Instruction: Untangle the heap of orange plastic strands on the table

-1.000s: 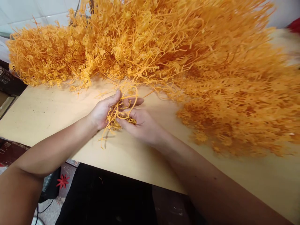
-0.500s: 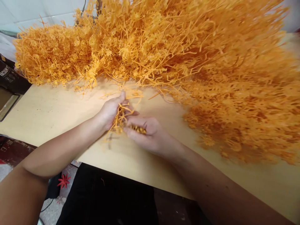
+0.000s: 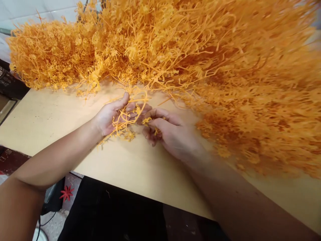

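Observation:
My left hand (image 3: 110, 115) is palm up above the table, thumb raised and fingers stretched out. Across its palm lies a loose tangle of orange plastic strands (image 3: 122, 122) with small branching ends. My right hand (image 3: 170, 130) is close by on the right, thumb and fingers closed on small orange plastic pieces (image 3: 146, 121), their ends poking out between the fingers. A large heap of the same orange branching plastic pieces (image 3: 140, 50) rises just beyond both hands.
The heap spreads along the back and right of the pale wooden table (image 3: 120, 167). A dark printed box (image 3: 11, 82) stands at the left edge. Below the table, a red star-shaped piece (image 3: 67, 193) shows near a dark object and a cable. White tiles (image 3: 32, 10) cover the wall behind.
My left hand has opened out more under the strands. My right hand has moved slightly right and up, and its grip on the orange pieces has shifted. The view has shifted slightly.

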Available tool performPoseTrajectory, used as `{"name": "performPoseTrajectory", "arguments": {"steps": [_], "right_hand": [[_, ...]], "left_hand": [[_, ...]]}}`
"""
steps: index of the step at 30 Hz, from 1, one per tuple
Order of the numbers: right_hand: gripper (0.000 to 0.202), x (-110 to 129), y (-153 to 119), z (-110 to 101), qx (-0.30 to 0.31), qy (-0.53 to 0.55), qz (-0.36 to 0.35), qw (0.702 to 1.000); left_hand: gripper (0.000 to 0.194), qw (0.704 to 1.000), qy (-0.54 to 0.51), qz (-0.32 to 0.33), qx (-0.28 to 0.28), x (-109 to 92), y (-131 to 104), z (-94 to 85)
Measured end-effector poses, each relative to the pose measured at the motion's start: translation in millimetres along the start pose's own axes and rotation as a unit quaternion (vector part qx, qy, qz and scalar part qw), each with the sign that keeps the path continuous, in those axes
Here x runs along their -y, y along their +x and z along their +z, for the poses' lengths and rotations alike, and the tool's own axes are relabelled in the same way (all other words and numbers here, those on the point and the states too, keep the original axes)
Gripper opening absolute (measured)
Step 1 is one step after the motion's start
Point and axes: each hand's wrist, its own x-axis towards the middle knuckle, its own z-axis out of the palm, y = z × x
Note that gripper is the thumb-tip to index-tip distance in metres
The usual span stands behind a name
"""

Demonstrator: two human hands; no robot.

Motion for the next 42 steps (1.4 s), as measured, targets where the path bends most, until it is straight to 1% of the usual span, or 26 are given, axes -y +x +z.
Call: {"name": "performPoseTrajectory", "arguments": {"steps": [3,5,9,13,15,18,20,22,24,27,29,33,36,42], "right_hand": [[0.019,4,-1,2,-0.019,0.022,0.031,0.999],[0.021,5,0,0,-0.016,0.041,0.048,0.998],[0.013,3,3,-3,0.010,0.088,0.036,0.995],[0.023,-2,3,-1,0.045,0.090,0.028,0.995],[0.030,-4,3,2,0.046,0.066,0.020,0.997],[0.037,-4,2,6,0.020,0.027,0.006,0.999],[0.032,-4,2,7,0.007,0.015,0.003,1.000],[0.025,-5,2,7,0.007,0.000,-0.010,1.000],[0.023,-6,3,6,0.006,-0.035,-0.050,0.998],[0.020,-6,3,4,0.008,-0.111,-0.132,0.985],[0.017,-6,3,3,0.019,-0.143,-0.159,0.977],[0.016,-6,3,2,0.029,-0.159,-0.163,0.973],[0.015,-6,3,1,0.036,-0.164,-0.166,0.972],[0.015,-4,3,1,0.044,-0.175,-0.200,0.963]], "left_hand": [[0.049,1.000,0.001,0.002,0.031,-2,-1,0.1],[0.049,0.998,0.003,-0.009,0.057,-1,-3,1.7],[0.051,0.996,0.006,-0.009,0.091,3,-4,4.9],[0.049,0.996,0.010,-0.020,0.090,5,-2,4.2],[0.046,0.996,0.009,-0.025,0.083,6,-2,4.1],[0.043,0.998,0.010,-0.024,0.063,7,-2,5.5],[0.042,0.999,0.012,-0.019,0.047,7,-2,6.6],[0.041,0.999,0.011,-0.011,0.038,6,-3,6.7],[0.044,0.999,0.011,-0.003,0.037,5,-3,5.9],[0.048,0.999,0.019,0.003,0.030,4,-1,4.4],[0.048,0.999,0.026,0.016,0.013,5,1,4.3],[0.044,0.998,0.036,0.050,-0.031,5,2,5.8],[0.042,0.996,0.035,0.057,-0.053,6,2,7.6],[0.038,0.993,0.012,0.070,-0.096,6,1,11.0]]}}
